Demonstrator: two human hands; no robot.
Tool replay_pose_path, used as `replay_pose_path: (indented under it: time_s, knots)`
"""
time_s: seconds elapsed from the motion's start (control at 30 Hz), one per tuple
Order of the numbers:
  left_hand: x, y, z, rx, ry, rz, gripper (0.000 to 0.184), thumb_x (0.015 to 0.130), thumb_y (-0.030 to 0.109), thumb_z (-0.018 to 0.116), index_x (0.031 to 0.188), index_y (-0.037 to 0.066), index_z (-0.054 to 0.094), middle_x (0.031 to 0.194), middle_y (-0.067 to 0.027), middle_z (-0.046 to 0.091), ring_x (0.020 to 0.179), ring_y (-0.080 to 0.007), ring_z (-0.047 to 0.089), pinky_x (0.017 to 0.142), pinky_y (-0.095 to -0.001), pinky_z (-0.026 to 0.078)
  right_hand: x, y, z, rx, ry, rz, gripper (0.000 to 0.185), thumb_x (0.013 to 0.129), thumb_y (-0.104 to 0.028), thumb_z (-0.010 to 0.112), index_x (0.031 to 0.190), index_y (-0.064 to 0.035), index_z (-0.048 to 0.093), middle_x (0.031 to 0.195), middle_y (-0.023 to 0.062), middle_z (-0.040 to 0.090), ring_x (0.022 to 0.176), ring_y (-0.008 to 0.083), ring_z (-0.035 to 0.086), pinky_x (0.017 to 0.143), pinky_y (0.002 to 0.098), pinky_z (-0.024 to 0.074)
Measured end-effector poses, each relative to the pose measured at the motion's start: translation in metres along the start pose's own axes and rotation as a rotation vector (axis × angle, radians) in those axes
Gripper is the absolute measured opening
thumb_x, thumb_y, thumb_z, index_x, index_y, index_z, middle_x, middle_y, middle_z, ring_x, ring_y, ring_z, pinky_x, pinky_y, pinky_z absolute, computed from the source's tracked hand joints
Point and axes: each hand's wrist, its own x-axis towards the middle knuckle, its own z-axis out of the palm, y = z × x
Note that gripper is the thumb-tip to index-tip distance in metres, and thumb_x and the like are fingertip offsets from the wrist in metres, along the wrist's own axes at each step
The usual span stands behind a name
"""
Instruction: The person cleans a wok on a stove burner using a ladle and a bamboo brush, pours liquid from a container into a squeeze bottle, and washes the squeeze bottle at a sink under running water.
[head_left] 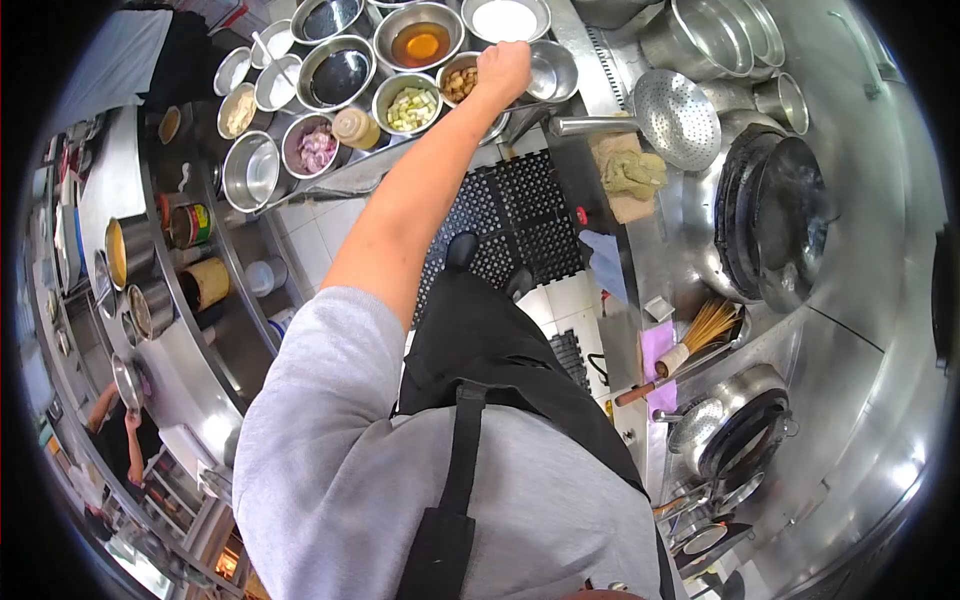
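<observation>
My left hand (503, 72) is closed at the end of the outstretched arm, over the edge between a steel bowl of brown chunks (460, 85) and a steel bowl (550, 75) with little visible in it. Whatever the fingers hold, if anything, is hidden. Around it stand a bowl of white powder or grains (505, 18), one of amber liquid (420, 44) and one of pale green chopped pieces (411, 108). Further left are purple onion pieces (317, 148), a lidded jar (355, 128) and dark liquid (340, 78). My right hand is out of view.
At right, a smoky dark wok (790, 215) sits on a burner. A perforated ladle (680, 120), folded cloth (630, 173) and bamboo brush (705, 330) lie nearby. Pots fill the left shelves (215, 230). Another person holds a metal bowl (128, 382) at far left. Black mats (525, 215) cover the floor.
</observation>
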Motion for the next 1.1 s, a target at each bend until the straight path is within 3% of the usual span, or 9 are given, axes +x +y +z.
replay_pose_path:
  time_s: [0.4,0.57,0.63,0.7,0.73,0.83,0.87,1.0,1.1]
  knots:
    - [-0.002,0.012,-0.011,-0.090,-0.127,-0.151,0.017,0.082,0.005,0.064,0.094,-0.002,0.074,0.097,-0.0291,0.074,0.097,-0.0461,0.073,0.084,-0.0535,0.059,-0.002,-0.026,0.013,-0.149,-0.134,0.010,0.028,0.086,-0.008,0.064,0.111,0.0043,0.066,0.096,0.0274,0.072,0.089,0.0410,0.070,0.082,0.0482,0.0543]
    - [0.004,0.014,-0.019,-0.222,-0.219,-0.356,0.027,0.085,0.010,0.063,0.106,-0.002,0.073,0.112,-0.0297,0.072,0.107,-0.0471,0.069,0.094,-0.0536,0.055,0.023,-0.056,-0.014,-0.571,-0.490,-0.168,0.026,0.085,-0.008,0.064,0.108,0.0043,0.068,0.096,0.0281,0.072,0.089,0.0417,0.071,0.082,0.0487,0.0544]
    - [0.011,0.001,-0.007,-0.287,-0.168,-0.398,0.025,0.084,0.012,0.068,0.103,-0.002,0.076,0.110,-0.0290,0.073,0.096,-0.0457,0.073,0.089,-0.0517,0.058,0.046,-0.125,-0.051,-0.806,-0.522,-0.361,0.026,0.085,-0.008,0.064,0.107,0.0044,0.068,0.096,0.0283,0.072,0.089,0.0419,0.071,0.082,0.0489,0.0545]
    - [0.011,-0.008,-0.016,-0.367,-0.166,-0.391,0.029,0.084,0.014,0.069,0.107,-0.003,0.075,0.113,-0.0302,0.072,0.094,-0.0470,0.073,0.088,-0.0517,0.057,0.073,-0.252,-0.103,-0.784,-0.266,-0.377,0.016,0.085,-0.006,0.062,0.095,0.0040,0.069,0.090,0.0303,0.069,0.088,0.0460,0.068,0.080,0.0535,0.0528]
    - [0.011,-0.015,-0.006,-0.430,-0.078,-0.403,0.023,0.088,0.014,0.067,0.102,-0.005,0.071,0.100,-0.0268,0.075,0.069,-0.0401,0.072,0.067,-0.0499,0.057,0.100,-0.297,-0.115,-0.635,0.071,-0.750,0.013,0.090,-0.008,0.059,0.091,0.0031,0.066,0.086,0.0291,0.067,0.086,0.0482,0.066,0.078,0.0559,0.0511]
    - [0.021,-0.032,0.011,-1.473,-0.203,-1.035,0.015,0.092,0.014,0.066,0.092,-0.002,0.064,0.079,-0.0142,0.070,0.050,-0.0194,0.055,0.050,-0.0345,0.045,0.194,-0.457,-0.123,-0.477,0.311,-1.119,0.017,0.096,-0.012,0.060,0.104,0.0018,0.065,0.097,0.0267,0.065,0.096,0.0454,0.063,0.082,0.0530,0.0495]
    - [0.021,-0.011,-0.012,-1.485,-0.100,-1.119,0.013,0.096,0.008,0.063,0.085,0.004,0.058,0.068,-0.0033,0.056,0.047,-0.0077,0.036,0.045,-0.0262,0.028,0.237,-0.501,-0.115,-0.372,0.359,-1.293,0.023,0.095,-0.013,0.063,0.114,0.0010,0.066,0.108,0.0263,0.065,0.101,0.0459,0.064,0.086,0.0537,0.0515]
    - [0.027,-0.018,0.006,-1.657,0.072,-1.178,0.015,0.100,0.009,0.062,0.086,0.002,0.059,0.066,-0.0019,0.053,0.044,-0.0085,0.033,0.042,-0.0275,0.025,0.312,-0.636,-0.077,-0.427,0.396,-1.345,0.026,0.098,-0.023,0.063,0.114,-0.0035,0.070,0.108,0.0226,0.066,0.103,0.0427,0.067,0.089,0.0521,0.0545]
    - [0.026,-0.009,0.002,-1.602,0.145,-1.216,0.016,0.100,0.010,0.063,0.087,0.002,0.059,0.065,-0.0013,0.053,0.043,-0.0082,0.033,0.043,-0.0268,0.025,0.315,-0.671,-0.068,-0.619,0.264,-1.168,0.025,0.098,-0.024,0.061,0.107,-0.0025,0.071,0.107,0.0220,0.066,0.101,0.0423,0.068,0.086,0.0526,0.0559]
